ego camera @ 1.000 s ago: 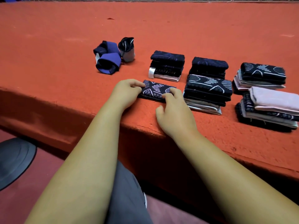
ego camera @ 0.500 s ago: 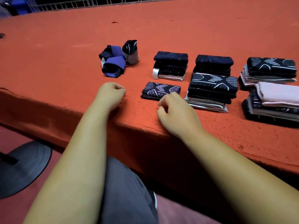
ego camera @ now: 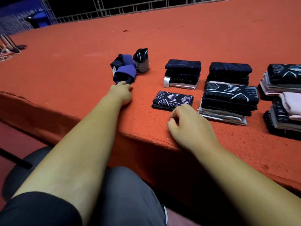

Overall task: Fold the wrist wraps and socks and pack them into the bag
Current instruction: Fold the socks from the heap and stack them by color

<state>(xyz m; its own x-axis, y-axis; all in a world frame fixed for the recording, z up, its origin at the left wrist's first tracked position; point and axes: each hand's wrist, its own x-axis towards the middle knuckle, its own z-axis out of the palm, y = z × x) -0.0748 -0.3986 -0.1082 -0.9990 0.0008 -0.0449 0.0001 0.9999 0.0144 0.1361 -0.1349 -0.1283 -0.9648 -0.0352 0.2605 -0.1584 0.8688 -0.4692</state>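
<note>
At the far left, cables (ego camera: 8, 51) lie on the orange-red table (ego camera: 73, 51). The left hand (ego camera: 123, 92) reaches forward, fingertips meeting the near purple roll (ego camera: 125, 75); whether they pinch it cannot be told. Three rolled pieces sit together here: that one, a second purple roll (ego camera: 121, 62) touching it behind, and a black-and-grey roll (ego camera: 141, 62) upright just beside them.

Next lies one single folded piece (ego camera: 173, 99). The right hand (ego camera: 189, 126) is just in front of it, fingers loosely curled and holding nothing.

Five folded stacks follow: a tagged stack (ego camera: 182, 72) behind the single piece, a back dark stack (ego camera: 228, 73) touching a front patterned stack (ego camera: 229, 101), then a far right stack (ego camera: 283, 77) and a pink-topped stack (ego camera: 283, 118), both cut by the frame.

The felt-like cover's near edge runs diagonally under the forearms. Bare cloth spreads wide to the left and behind the piles, up to a metal railing (ego camera: 130, 8) and a dark room.
</note>
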